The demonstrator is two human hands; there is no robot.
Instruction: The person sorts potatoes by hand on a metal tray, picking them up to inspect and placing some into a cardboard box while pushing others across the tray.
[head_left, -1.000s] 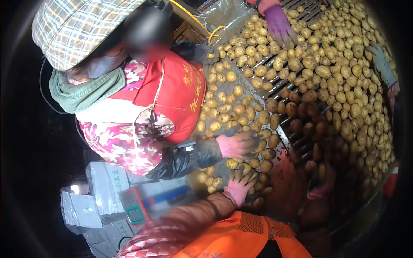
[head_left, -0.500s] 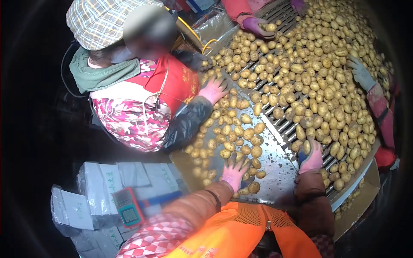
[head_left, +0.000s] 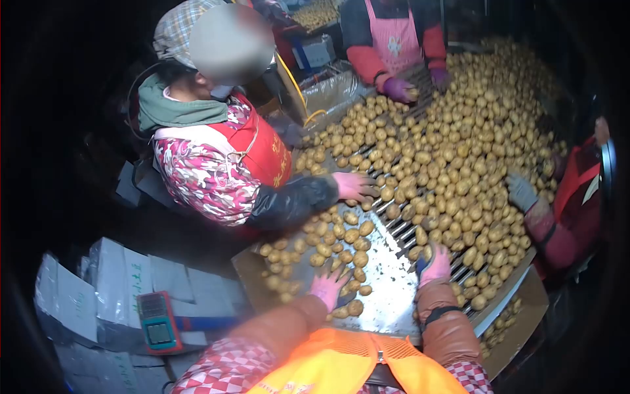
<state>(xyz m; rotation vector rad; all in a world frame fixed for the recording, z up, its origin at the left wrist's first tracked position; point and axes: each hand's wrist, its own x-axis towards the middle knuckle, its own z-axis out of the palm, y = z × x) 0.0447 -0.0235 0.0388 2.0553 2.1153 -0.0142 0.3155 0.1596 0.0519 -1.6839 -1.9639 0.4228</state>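
My left hand (head_left: 329,289), in a pink glove with dark fingertips, lies with fingers spread over the loose potatoes (head_left: 359,259) on a metal chute (head_left: 387,282). At the lower edge of the slatted sorting bed (head_left: 401,231), my right hand (head_left: 436,265) curls its gloved fingers around a potato (head_left: 427,251). Beyond it, a large heap of potatoes (head_left: 472,171) covers most of the bed. Parts of the fingers of both hands are hidden by the gloves' angle and by potatoes.
A co-worker in a red apron (head_left: 259,148) reaches across from the left. Other people work at the far end and right side. Wrapped boxes (head_left: 121,279) and a red-and-teal device (head_left: 159,323) sit at lower left. A cardboard box (head_left: 518,328) holds potatoes at lower right.
The view has tilted up, showing more of the people across the bed. The left co-worker's pink-gloved hand has moved farther over the slats. My hands stay over the chute and slats.
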